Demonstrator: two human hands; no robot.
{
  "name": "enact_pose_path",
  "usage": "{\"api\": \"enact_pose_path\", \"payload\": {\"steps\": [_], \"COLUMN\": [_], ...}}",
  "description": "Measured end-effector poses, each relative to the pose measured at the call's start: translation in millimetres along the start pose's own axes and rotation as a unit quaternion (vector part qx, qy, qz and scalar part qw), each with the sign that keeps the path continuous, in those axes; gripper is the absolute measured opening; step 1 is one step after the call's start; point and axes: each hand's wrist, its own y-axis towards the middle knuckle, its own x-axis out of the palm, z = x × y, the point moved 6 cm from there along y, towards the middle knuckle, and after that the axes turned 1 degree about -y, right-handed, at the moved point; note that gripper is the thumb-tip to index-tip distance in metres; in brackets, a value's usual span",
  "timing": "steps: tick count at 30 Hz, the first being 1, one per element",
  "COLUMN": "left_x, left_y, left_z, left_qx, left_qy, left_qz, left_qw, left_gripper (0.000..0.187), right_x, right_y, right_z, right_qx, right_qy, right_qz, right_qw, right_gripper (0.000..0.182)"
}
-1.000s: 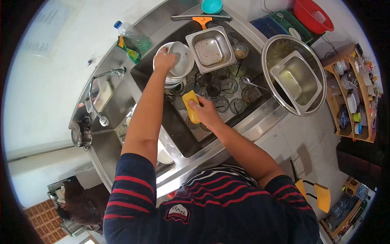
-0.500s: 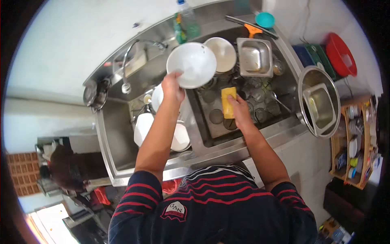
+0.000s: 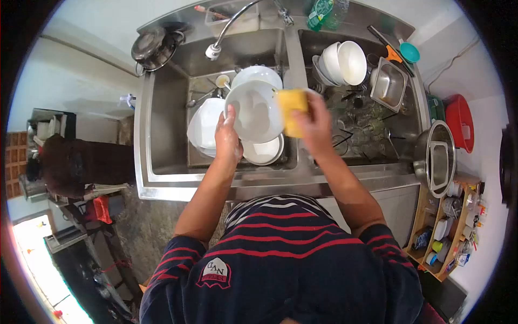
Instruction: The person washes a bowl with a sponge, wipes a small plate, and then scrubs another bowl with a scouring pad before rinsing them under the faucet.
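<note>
White bowl [image 3: 253,110]: round, deep and smooth, tilted so its pale inside shows, with soft grey reflections; it is held at the centre of the frame, above the dishes in the left basin [image 3: 170,119].
Left hand [image 3: 229,137]: pinching the bowl's lower-left rim, thumb over the edge, the other fingers mostly hidden.
Right hand [image 3: 314,123]: closed around a sponge, blurred.
Yellow sponge [image 3: 291,110]: blocky, overlapping the bowl's right rim in view; whether it touches cannot be told.
Writing: a shirt badge [image 3: 215,271], lower left of centre, reads "NVD" upside down; the smaller letters under it are illegible, as is the green label on the clear bottle [image 3: 337,15] at the top.
Under the bowl: white dishes [image 3: 205,124], partly covered by it and by the left hand.
Upper left: a dark metal pot [image 3: 154,49] on the sink's corner; the faucet [image 3: 214,49] curves down above the left basin.
Upper right: stacked white bowls [image 3: 350,63], a steel pan [image 3: 389,83] and an orange-handled squeegee [image 3: 394,53].
Right of centre: drinking glasses [image 3: 372,116] crowd the right basin.
Right edge: a large metal bowl [image 3: 422,154] holding a rectangular pan [image 3: 438,164], near a red tub [image 3: 459,121].
</note>
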Motion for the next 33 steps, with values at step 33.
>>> {"api": "enact_pose_path", "payload": {"steps": [33], "left_x": [-86], "left_y": [46], "left_z": [22], "left_qx": [0.054], "left_qy": [0.127], "left_qz": [-0.039], "left_qw": [0.990], "left_gripper": [0.044], "right_x": [150], "right_y": [-8], "right_z": [62], "right_qx": [0.070], "right_qy": [-0.289], "right_qz": [-0.104], "right_qw": [0.949], "right_gripper": [0.031]}}
